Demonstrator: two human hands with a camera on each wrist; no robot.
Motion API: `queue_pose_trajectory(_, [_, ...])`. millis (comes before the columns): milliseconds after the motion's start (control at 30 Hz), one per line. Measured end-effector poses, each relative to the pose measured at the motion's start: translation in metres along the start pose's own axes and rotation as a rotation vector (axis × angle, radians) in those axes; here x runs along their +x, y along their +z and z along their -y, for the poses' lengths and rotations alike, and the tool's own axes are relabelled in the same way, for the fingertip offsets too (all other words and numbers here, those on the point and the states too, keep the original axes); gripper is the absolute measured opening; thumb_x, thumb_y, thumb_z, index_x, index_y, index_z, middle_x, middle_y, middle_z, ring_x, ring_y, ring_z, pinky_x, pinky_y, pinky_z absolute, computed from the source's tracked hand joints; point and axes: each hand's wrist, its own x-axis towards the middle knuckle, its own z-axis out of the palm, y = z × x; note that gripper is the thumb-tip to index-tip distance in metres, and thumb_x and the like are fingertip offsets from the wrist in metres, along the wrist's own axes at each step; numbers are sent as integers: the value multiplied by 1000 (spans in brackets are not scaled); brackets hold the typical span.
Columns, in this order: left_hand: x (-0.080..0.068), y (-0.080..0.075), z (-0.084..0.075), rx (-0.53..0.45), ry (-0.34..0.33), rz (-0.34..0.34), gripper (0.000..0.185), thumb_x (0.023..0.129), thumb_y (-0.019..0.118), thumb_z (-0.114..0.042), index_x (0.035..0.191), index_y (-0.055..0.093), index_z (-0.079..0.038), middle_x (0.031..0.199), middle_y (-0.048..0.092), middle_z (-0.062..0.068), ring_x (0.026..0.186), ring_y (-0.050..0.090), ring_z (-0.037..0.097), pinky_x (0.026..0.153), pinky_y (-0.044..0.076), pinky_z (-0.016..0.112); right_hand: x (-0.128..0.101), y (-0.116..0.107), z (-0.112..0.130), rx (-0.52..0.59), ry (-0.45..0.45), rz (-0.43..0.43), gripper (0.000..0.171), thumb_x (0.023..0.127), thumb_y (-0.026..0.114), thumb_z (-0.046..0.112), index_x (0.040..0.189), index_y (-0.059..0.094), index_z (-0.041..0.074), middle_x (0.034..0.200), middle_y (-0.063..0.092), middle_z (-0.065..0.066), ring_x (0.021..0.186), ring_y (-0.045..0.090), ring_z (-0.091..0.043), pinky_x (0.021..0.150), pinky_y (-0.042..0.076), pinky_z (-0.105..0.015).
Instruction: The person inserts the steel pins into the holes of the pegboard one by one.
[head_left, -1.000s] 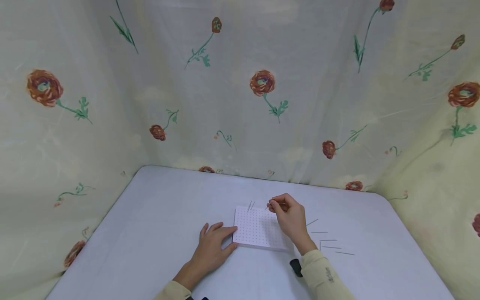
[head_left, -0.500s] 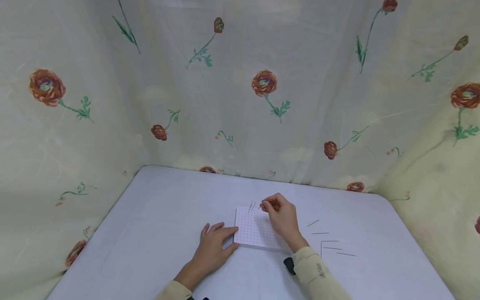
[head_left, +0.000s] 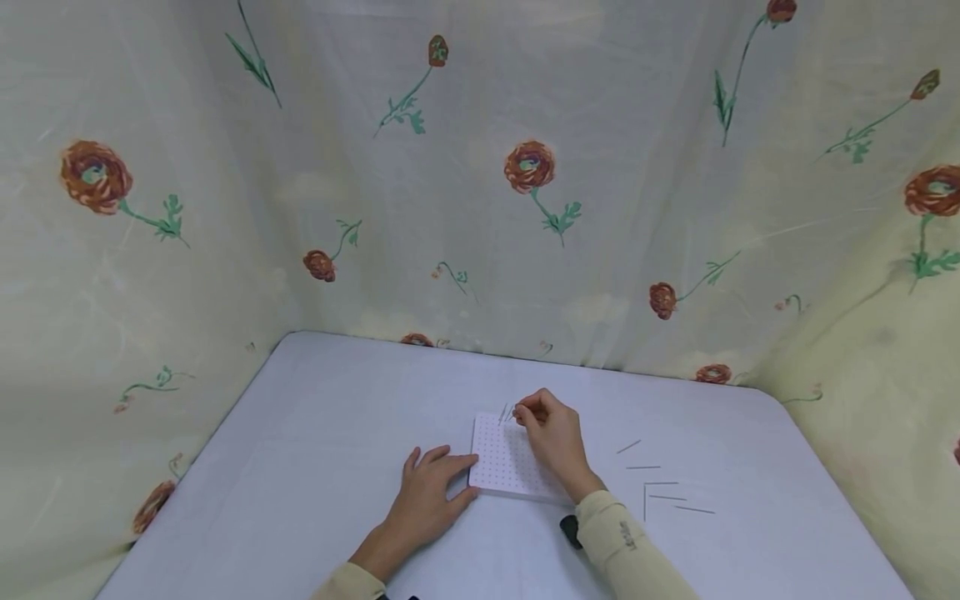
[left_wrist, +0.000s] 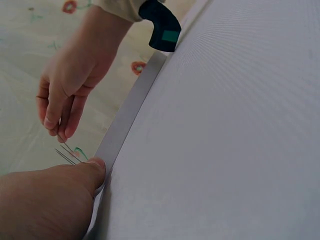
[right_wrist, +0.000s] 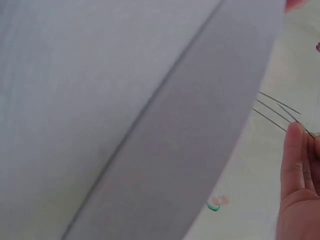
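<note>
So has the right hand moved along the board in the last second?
Yes. The right hand has shifted left across the white board, toward the two pins standing at its far left corner.

Your right hand point(head_left: 553, 437) pinches a thin, shiny metal pin point(head_left: 514, 412). Under your left hand point(head_left: 430, 492), a matt white foam-like board point(head_left: 501, 463) on a smooth matt table point(head_left: 315, 433). Beyond both hands, soft floral cloth point(head_left: 480, 183).
</note>
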Motion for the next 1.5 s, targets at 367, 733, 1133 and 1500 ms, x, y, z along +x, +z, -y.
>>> queue_pose_trajectory(367, [1,-2,0,8,13,-15,47,83,68,-45,126,59,-29,122,65,-9,129,47,24,111,19,63,3,2,-2,-102,-18,22,5,89,66,15,87,63,11,84,71,-1,73,65,-8,65,54,-17])
queue_pose_trajectory(733, [0,-1,1,-11,22,-10,46,83,68,-44,126,59,-28,123,65,-9,128,47,25,110,19,63,3,5,-4,-169,-24,60,5,87,68,15,88,64,13,82,70,2,74,63,-6,68,53,-20])
queue_pose_trajectory(1133, [1,-1,1,6,36,-21,46,83,68,-43,126,59,-28,122,65,-8,128,47,25,110,20,63,3,6,-7,-203,-21,87,5,87,68,14,86,64,17,84,69,3,78,63,-8,71,54,-24])
queue_pose_trajectory(1500, [0,1,5,-10,66,-47,46,83,69,-43,125,60,-28,121,66,-8,126,49,25,108,23,62,5,10,-5,-229,26,123,4,89,66,19,90,64,16,81,67,5,74,58,-7,67,49,-23])
